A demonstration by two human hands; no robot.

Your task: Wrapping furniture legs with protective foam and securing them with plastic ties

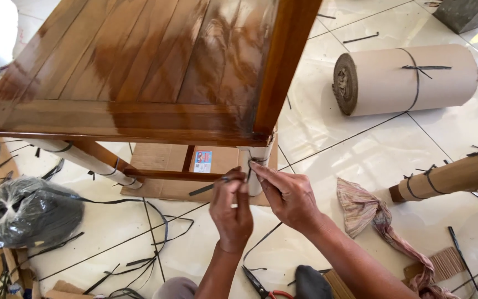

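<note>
Pale floor tiles (pixel 360 160) lie strewn with black strap offcuts, a corrugated cardboard roll (pixel 410 80) and a striped rag (pixel 372 216) — over them stands a glossy wooden chair (pixel 139 72). At its paper-wrapped front leg (pixel 256 166), the left hand (pixel 231 213) is closed, pinching a black strap (pixel 208 188), while the right hand (pixel 289 196) — fingers pinched — grips the strap's knot against the leg.

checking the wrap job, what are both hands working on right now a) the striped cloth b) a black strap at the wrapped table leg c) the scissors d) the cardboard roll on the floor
b: the left hand and right hand both pinch a black strap at the white-wrapped table leg; the cardboard roll, scissors and striped cloth lie untouched on the floor.
</note>
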